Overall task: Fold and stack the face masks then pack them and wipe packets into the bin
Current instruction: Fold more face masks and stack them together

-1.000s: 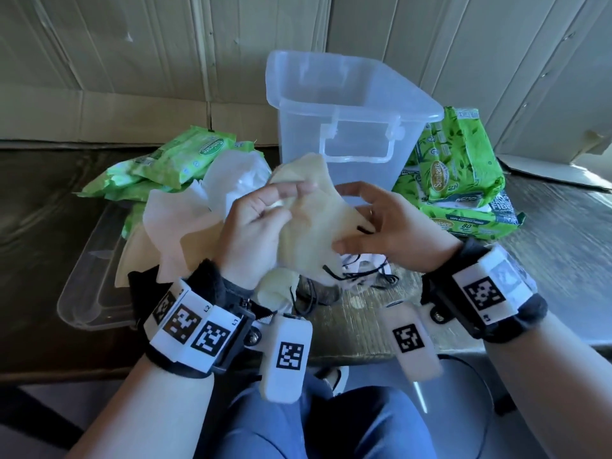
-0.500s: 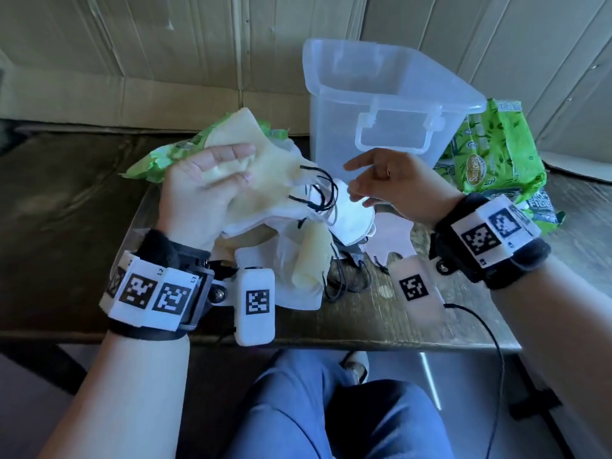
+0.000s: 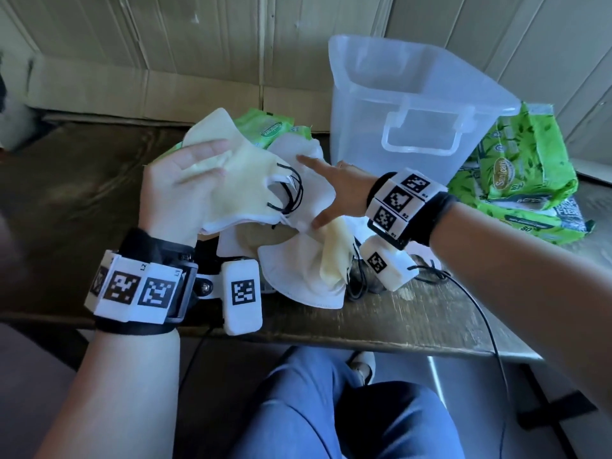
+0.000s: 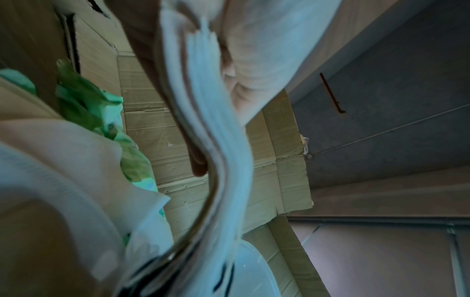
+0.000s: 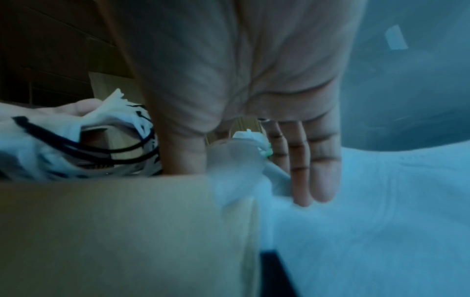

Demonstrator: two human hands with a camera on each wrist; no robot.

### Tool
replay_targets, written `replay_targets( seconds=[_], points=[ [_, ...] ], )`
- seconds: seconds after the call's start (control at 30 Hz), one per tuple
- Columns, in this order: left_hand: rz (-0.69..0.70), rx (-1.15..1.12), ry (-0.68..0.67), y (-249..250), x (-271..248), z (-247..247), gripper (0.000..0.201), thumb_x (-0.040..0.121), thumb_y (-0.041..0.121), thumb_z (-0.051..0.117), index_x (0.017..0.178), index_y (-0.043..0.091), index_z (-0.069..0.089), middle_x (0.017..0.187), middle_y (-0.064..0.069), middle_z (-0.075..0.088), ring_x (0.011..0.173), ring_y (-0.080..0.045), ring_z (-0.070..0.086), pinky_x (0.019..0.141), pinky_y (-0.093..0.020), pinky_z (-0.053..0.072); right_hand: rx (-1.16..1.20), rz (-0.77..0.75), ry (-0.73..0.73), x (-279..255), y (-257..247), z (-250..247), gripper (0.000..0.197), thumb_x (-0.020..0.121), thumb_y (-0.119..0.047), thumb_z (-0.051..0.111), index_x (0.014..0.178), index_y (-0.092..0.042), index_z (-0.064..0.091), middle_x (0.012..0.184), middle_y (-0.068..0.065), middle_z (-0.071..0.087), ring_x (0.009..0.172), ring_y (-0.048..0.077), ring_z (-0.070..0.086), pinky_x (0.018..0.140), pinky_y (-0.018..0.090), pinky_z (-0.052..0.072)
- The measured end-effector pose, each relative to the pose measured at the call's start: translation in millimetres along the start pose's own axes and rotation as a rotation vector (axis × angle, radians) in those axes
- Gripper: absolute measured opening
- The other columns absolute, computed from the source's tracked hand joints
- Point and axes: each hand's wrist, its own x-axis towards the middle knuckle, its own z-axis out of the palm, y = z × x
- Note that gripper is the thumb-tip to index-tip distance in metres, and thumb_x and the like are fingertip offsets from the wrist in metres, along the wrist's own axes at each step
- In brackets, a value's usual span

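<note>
My left hand (image 3: 185, 183) holds a stack of folded cream and white face masks (image 3: 241, 187) above the table, thumb across the top, black ear loops (image 3: 291, 193) hanging to the right. The left wrist view shows the stack's layered edges (image 4: 216, 140) between thumb and fingers. My right hand (image 3: 328, 190) stretches out open, fingers straight, over a white mask (image 3: 304, 154) on the loose pile; in the right wrist view its fingertips (image 5: 315, 180) touch white fabric. More unfolded masks (image 3: 308, 273) lie near the front edge. The clear plastic bin (image 3: 414, 104) stands upright behind.
Green wipe packets (image 3: 523, 180) are piled right of the bin, and more (image 3: 268, 127) lie behind the masks at the left. The wooden table's front edge (image 3: 364, 339) is close to my knees. Cardboard lines the wall behind. A cable hangs off the table's right front.
My left hand has kept the folded stack, holding it left of the pile. My right hand has let go, opened and reached left onto a white mask in the pile.
</note>
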Motion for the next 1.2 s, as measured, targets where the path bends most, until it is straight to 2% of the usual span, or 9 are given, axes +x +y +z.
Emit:
replay_targets(
  seconds=[0.1, 0.23, 0.33, 0.43, 0.53, 0.67, 0.9, 1.03, 1.2],
  points=[
    [-0.03, 0.007, 0.002, -2, 0, -1, 0.035, 0.082, 0.0, 0.061, 0.087, 0.035, 0.067, 0.099, 0.008, 0.063, 0.091, -0.009, 0.056, 0.075, -0.019, 0.046, -0.01, 0.019, 0.049, 3, -2, -3, 0.076, 0.073, -0.03, 0.076, 0.137, -0.02, 0.035, 0.09, 0.001, 0.049, 0.095, 0.025, 0.046, 0.066, 0.028, 0.035],
    [-0.041, 0.011, 0.008, -3, 0, 0, 0.035, 0.082, 0.0, 0.062, 0.089, 0.035, 0.067, 0.102, 0.006, 0.065, 0.093, -0.008, 0.058, 0.08, -0.021, 0.047, 0.089, 0.027, 0.231, 3, 3, -10, 0.047, 0.081, -0.026, 0.07, 0.121, -0.008, 0.055, 0.092, -0.002, 0.044, 0.095, 0.022, 0.052, 0.066, 0.016, 0.028],
    [-0.031, 0.007, -0.014, -4, -1, 4, 0.034, 0.083, -0.002, 0.06, 0.094, 0.03, 0.066, 0.094, 0.015, 0.063, 0.077, 0.009, 0.056, 0.067, -0.004, 0.042, 0.192, 0.027, 0.382, -5, 10, -22, 0.032, 0.083, -0.024, 0.067, 0.106, -0.003, 0.061, 0.092, 0.002, 0.048, 0.088, 0.019, 0.049, 0.056, 0.018, 0.025],
    [-0.058, 0.014, -0.091, -3, -3, 10, 0.033, 0.085, 0.002, 0.06, 0.087, 0.033, 0.068, 0.089, 0.017, 0.064, 0.073, 0.009, 0.056, 0.068, -0.006, 0.041, 0.326, 0.011, 0.538, -17, 20, -35, 0.023, 0.081, -0.025, 0.068, 0.089, -0.004, 0.06, 0.093, 0.015, 0.06, 0.084, 0.031, 0.057, 0.065, 0.018, 0.045],
    [-0.054, 0.045, -0.162, -3, -5, 24, 0.029, 0.086, 0.007, 0.06, 0.083, 0.034, 0.069, 0.093, 0.023, 0.067, 0.097, 0.003, 0.059, 0.089, -0.014, 0.039, 0.509, -0.036, 0.655, -35, 32, -44, 0.022, 0.077, -0.022, 0.071, 0.077, -0.005, 0.057, 0.078, 0.014, 0.056, 0.08, 0.034, 0.057, 0.08, 0.054, 0.049],
    [-0.166, -0.033, -0.205, 0, -13, 48, 0.013, 0.078, 0.038, 0.066, 0.072, 0.033, 0.075, 0.079, 0.016, 0.073, 0.093, -0.013, 0.064, 0.087, -0.033, 0.043, 0.753, -0.104, 0.763, -60, 47, -51, 0.021, 0.075, -0.022, 0.068, 0.064, -0.019, 0.05, 0.058, -0.014, 0.054, 0.062, 0.007, 0.052, 0.065, 0.033, 0.049],
    [-0.307, -0.187, -0.439, 15, -27, 88, 0.083, 0.058, 0.082, 0.045, 0.097, 0.015, 0.073, 0.101, -0.012, 0.072, 0.1, -0.034, 0.065, 0.088, -0.049, 0.049, 1.215, -0.218, 0.727, -83, 59, -43, 0.016, 0.072, -0.018, 0.063, 0.059, -0.022, 0.055, 0.064, -0.004, 0.059, 0.065, 0.013, 0.056, 0.06, 0.026, 0.049],
    [-0.204, -0.241, -0.504, 24, -36, 107, 0.09, 0.052, 0.085, 0.06, 0.099, 0.008, 0.065, 0.111, -0.012, 0.064, 0.101, -0.022, 0.06, 0.092, -0.043, 0.042, 1.042, -0.109, 0.678, -83, 62, -26, 0.028, 0.078, -0.01, 0.07, 0.061, -0.014, 0.048, 0.055, -0.007, 0.056, 0.054, 0.008, 0.052, 0.054, 0.019, 0.044],
    [-0.152, -0.092, -0.399, 19, -41, 117, 0.045, 0.069, 0.042, 0.075, 0.053, 0.005, 0.057, 0.051, -0.001, 0.052, 0.053, -0.018, 0.05, 0.055, -0.026, 0.034, 0.925, -0.071, 0.579, -84, 58, -14, 0.028, 0.075, -0.007, 0.073, 0.063, -0.016, 0.05, 0.066, 0.009, 0.055, 0.066, 0.018, 0.051, 0.064, 0.035, 0.043]
  ],
)
